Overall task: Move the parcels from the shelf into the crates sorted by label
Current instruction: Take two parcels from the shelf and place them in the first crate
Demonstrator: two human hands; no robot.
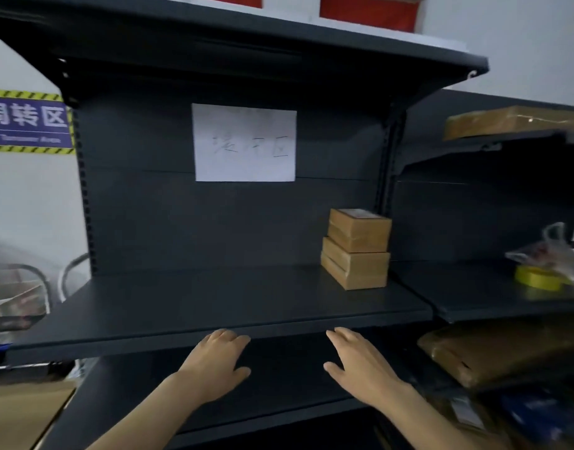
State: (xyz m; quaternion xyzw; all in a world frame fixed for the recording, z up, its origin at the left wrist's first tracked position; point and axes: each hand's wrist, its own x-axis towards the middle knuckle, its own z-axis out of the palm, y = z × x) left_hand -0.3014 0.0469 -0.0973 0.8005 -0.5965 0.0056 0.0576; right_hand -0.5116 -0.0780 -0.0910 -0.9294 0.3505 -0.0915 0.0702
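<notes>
Two brown cardboard parcels stand stacked at the back right of the dark shelf [214,306]: the upper parcel [360,230] has a label on its top, and the lower parcel [355,269] is slightly wider. My left hand [214,365] and my right hand [360,365] are both held out in front of the shelf's front edge, fingers spread, holding nothing. Both hands are well short of the parcels, below and to the left of them. No crate is clearly visible.
A white paper sign [244,142] hangs on the shelf's back panel. The neighbouring shelf on the right carries a yellow tape roll [537,278] and a plastic bag [548,251]. A large wrapped brown parcel [500,349] lies lower right; a flat one [512,121] sits upper right.
</notes>
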